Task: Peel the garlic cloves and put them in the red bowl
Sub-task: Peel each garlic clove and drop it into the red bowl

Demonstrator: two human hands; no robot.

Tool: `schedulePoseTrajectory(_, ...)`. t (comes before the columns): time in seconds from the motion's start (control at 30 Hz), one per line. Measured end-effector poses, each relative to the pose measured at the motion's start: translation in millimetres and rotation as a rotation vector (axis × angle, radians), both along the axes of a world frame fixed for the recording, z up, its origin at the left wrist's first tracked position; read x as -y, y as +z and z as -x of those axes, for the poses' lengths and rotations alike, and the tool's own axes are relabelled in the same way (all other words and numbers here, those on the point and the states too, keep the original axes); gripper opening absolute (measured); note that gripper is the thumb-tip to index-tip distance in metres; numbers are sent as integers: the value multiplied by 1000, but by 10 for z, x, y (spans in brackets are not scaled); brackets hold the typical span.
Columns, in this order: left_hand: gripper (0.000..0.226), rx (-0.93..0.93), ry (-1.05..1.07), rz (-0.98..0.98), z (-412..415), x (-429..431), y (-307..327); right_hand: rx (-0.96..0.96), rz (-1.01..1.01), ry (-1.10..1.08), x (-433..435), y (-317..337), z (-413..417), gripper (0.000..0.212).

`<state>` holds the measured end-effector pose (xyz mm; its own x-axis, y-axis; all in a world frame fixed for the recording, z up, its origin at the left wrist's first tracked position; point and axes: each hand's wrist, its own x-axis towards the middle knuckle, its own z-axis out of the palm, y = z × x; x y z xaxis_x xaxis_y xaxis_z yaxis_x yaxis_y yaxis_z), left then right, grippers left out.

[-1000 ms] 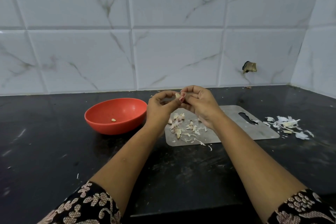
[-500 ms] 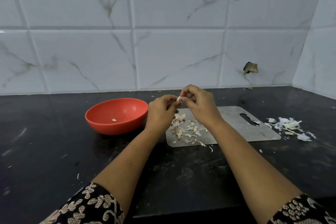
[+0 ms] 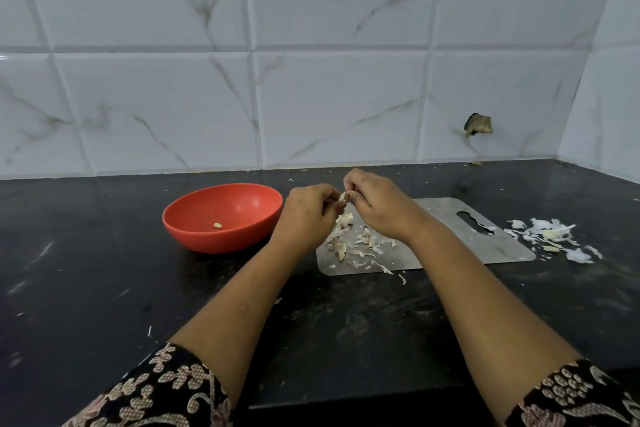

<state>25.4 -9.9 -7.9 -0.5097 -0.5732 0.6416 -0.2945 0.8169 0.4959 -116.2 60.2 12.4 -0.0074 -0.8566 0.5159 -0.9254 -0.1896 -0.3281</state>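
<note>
A small pale garlic clove (image 3: 343, 197) is pinched between the fingertips of my left hand (image 3: 306, 215) and my right hand (image 3: 379, 206), held just above the left end of a steel cutting board (image 3: 443, 253). Under the hands, several cloves and bits of skin (image 3: 349, 239) lie on the board. The red bowl (image 3: 223, 217) stands to the left of my left hand, with one peeled clove (image 3: 217, 225) in its bottom.
A heap of white garlic skins (image 3: 554, 239) lies on the black counter (image 3: 86, 288) right of the board. A marble-tiled wall (image 3: 311, 80) rises behind and at the right corner. Loose flakes dot the counter.
Both hands have sunk a little toward the board while still working the same clove between the fingertips. Bowl and board have not moved.
</note>
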Motion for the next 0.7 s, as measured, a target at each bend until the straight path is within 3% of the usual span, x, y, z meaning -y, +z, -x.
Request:
schedulePoseTrajectory(0.17,9,-67,-38,-157,9,-33,16,4,-58,10,-5,21,-30,16)
schedulePoseTrajectory(0.3,9,-241,-117,-483,40,-83,47,70,-31,5,-33,47,-59,13)
schedulePoseTrajectory(0.5,12,-413,-315,-799,-13,-41,75,236,-74,28,-95,100,-109,14)
schedulePoseTrajectory(0.7,12,-506,-362,-887,-31,-12,84,278,-170,-22,-142,110,-60,14)
